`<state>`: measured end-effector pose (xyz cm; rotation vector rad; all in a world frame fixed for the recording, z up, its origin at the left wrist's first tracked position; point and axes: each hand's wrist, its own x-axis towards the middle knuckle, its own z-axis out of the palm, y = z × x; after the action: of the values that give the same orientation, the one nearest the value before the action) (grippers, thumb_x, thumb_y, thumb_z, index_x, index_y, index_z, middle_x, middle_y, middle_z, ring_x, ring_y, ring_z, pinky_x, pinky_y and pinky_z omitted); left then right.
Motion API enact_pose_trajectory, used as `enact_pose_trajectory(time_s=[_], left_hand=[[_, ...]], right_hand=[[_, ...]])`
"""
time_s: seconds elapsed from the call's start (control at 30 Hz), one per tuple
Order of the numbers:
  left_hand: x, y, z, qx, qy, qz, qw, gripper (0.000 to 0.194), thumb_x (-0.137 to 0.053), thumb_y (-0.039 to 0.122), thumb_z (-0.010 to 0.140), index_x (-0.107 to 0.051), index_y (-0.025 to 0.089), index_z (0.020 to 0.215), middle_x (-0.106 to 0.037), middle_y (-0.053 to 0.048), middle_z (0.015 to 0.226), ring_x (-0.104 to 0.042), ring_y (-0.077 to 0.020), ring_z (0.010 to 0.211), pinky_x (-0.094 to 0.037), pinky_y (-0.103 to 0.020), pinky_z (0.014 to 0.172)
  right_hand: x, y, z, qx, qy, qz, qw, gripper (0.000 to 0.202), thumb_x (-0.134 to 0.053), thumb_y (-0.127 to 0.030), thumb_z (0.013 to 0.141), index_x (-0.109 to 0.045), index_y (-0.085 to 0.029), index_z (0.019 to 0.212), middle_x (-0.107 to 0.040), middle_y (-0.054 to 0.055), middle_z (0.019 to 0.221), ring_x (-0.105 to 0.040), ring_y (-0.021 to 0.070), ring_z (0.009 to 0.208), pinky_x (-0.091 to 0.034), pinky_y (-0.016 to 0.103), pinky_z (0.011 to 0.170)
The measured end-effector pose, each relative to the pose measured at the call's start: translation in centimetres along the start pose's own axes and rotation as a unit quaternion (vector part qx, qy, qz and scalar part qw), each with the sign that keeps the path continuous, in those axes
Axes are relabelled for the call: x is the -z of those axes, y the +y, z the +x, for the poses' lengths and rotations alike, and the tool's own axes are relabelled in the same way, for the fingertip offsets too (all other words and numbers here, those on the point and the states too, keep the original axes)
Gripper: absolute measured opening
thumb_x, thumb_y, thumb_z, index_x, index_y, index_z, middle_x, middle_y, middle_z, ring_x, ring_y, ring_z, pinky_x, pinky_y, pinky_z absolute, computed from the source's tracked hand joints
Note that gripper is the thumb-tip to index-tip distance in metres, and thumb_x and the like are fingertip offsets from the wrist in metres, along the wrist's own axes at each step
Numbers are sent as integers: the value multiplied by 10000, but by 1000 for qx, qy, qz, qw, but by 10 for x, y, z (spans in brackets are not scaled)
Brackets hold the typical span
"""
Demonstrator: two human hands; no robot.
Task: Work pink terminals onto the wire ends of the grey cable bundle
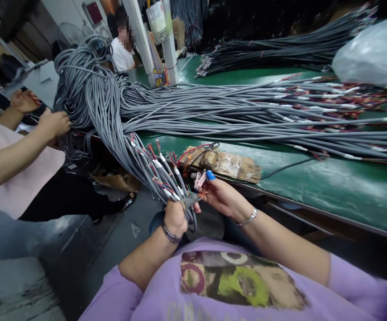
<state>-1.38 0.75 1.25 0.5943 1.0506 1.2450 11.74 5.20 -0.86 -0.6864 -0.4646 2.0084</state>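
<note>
My left hand (175, 218) is closed around the end section of several grey cables (153, 174), with a grey wrapped piece (189, 200) at its fingertips that I cannot clearly make out. White-banded cable ends with thin coloured wires (163, 183) fan out just above this hand. Close by on the right, my right hand (226, 198) has its fingers drawn together on a small pink clip (200, 179). A blue cover sits on one of its fingertips. Orange bare wire ends (203, 194) show between the two hands.
A tape-wrapped wooden board (226, 164) lies at the front edge of the green table (313, 178). Long grey cables (213, 111) stretch across it, with black cables (266, 53) behind and a plastic bag (373, 53) at right. A co-worker's hands (53, 122) are at left.
</note>
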Motion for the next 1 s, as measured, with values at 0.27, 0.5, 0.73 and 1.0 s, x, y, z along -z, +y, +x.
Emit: enact_pose_trajectory(time_s=[0.27,0.5,0.73,1.0], left_hand=[[-2,-2,4,13,18,13,1000,174,-722,253,537,-611,123,571,-554,4,436,-492,-96,392,-445,-246,464],[-2,-4,4,23,9,34,999,242,-731,311,551,-576,127,520,-535,-2,429,-505,-103,413,-438,-246,463],[2,0,-2,11,3,34,999,196,-724,274,541,-592,128,547,-553,-1,434,-489,-96,393,-418,-235,438],[3,-2,-9,-21,12,8,1000,196,-723,281,561,-588,140,562,-555,8,451,-504,-100,422,-424,-235,455]], right_hand=[[-5,8,7,46,-37,-5,998,320,-665,-481,752,-612,-166,754,-624,11,638,-534,134,518,-452,281,481],[-13,8,1,35,-27,-23,999,347,-607,-535,776,-612,-188,778,-599,-4,616,-508,134,469,-430,280,418],[-10,3,-2,-9,-9,12,1000,411,-566,-577,792,-635,-174,834,-644,27,738,-552,116,602,-475,241,550],[-4,1,-4,14,14,-19,1000,225,-661,-402,776,-652,-180,812,-629,-1,701,-554,103,615,-473,238,591]])
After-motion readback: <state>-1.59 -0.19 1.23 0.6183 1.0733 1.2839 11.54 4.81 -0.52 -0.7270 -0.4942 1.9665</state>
